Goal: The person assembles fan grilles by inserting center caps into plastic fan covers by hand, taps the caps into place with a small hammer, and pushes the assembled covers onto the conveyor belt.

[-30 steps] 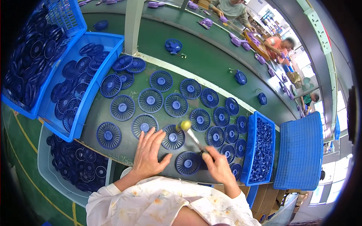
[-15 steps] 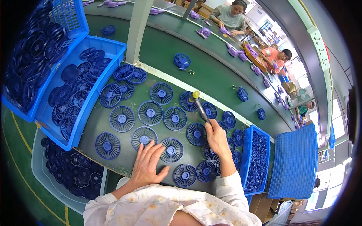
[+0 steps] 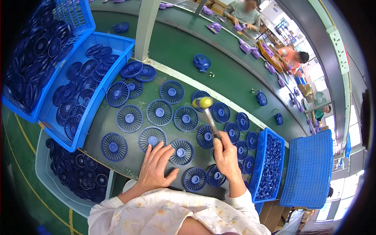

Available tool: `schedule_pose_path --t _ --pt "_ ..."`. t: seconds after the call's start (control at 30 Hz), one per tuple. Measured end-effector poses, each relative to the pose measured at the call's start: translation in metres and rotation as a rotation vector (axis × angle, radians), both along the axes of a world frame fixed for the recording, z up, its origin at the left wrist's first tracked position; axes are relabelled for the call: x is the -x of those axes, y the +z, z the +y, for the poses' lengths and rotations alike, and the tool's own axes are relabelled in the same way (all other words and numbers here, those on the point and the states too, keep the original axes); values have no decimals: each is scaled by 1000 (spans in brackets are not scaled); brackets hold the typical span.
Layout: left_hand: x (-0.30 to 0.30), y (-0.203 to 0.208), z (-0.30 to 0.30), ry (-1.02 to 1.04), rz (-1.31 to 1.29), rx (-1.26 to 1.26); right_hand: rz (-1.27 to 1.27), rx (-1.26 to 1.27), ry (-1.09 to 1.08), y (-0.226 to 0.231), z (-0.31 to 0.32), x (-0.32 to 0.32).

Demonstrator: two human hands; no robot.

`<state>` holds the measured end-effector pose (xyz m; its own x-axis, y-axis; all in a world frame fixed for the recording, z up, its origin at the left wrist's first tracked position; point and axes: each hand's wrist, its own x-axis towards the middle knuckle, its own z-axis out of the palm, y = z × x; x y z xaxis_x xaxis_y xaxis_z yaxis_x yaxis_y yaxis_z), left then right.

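Observation:
Several round blue fan grilles lie spread on a green worktable (image 3: 94,135). My left hand (image 3: 156,168) is open, palm down, its fingertips at the lower edge of one fan grille (image 3: 152,138) and beside another fan grille (image 3: 181,152). In my right hand (image 3: 227,158) is the handle of a mallet (image 3: 209,117) with a yellow head, which is smeared by motion. The mallet head covers part of a fan grille (image 3: 200,95) near the table's far edge. My right hand also hides part of the grilles beneath it.
Blue crates (image 3: 84,135) piled with grilles stand at left, above a grey tub (image 3: 43,172) of grilles. At right is a blue bin (image 3: 261,172) of small blue parts, beside a blue crate (image 3: 307,168). A pillar (image 3: 147,35) and green conveyor (image 3: 168,47) lie beyond; people work across it.
My right hand has moved slightly right and down, and the mallet head has swung into a blur. My left hand stays on the grille. The whole view has shifted slightly.

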<state>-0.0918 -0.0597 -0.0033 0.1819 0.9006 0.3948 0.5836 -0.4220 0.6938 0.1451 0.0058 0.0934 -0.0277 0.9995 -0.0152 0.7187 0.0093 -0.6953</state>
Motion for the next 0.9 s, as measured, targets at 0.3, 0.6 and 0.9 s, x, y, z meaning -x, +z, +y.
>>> schedule_pose_path --t 0.3,0.6,0.9 --pt "-1 1 -3 4 -18 16 -21 66 89 -5 -13 0" --pt "2 -5 0 16 -45 10 -118 20 56 0 23 13" --pt "5 -7 1 36 -130 -18 -198 14 140 -37 97 44"
